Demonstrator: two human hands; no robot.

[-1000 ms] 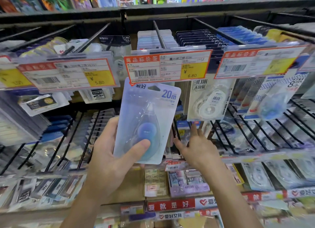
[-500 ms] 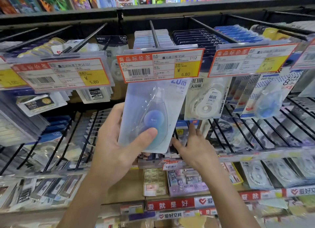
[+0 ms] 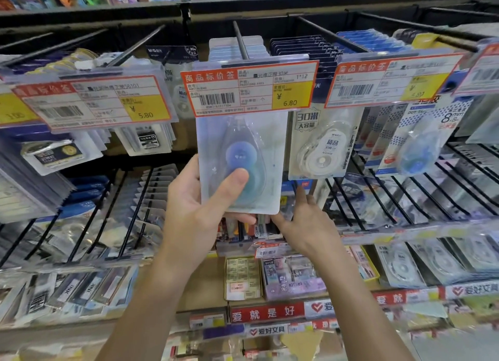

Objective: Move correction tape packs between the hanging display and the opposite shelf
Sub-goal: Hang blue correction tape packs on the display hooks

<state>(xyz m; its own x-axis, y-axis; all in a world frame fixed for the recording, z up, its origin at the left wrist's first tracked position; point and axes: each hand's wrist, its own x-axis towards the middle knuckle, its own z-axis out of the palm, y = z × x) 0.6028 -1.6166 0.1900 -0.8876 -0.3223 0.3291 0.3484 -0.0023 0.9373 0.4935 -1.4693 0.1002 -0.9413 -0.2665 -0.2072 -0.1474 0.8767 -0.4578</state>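
— Why is the pale blue carded correction tape pack (image 3: 241, 163) raised so high?

— Its top sits tucked behind the orange price tag (image 3: 249, 88), likely lining up with the black hanging peg (image 3: 241, 44). The left hand (image 3: 194, 206) clamps it, thumb on the clear blister.

— And the right hand (image 3: 307, 223)?

— Fingers apart, steadying its bottom corner. A blue dispenser shows through the blister.

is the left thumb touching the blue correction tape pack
Touching. The head view shows the left hand gripping the blue correction tape pack, its thumb pressed flat on the blister front with no gap.
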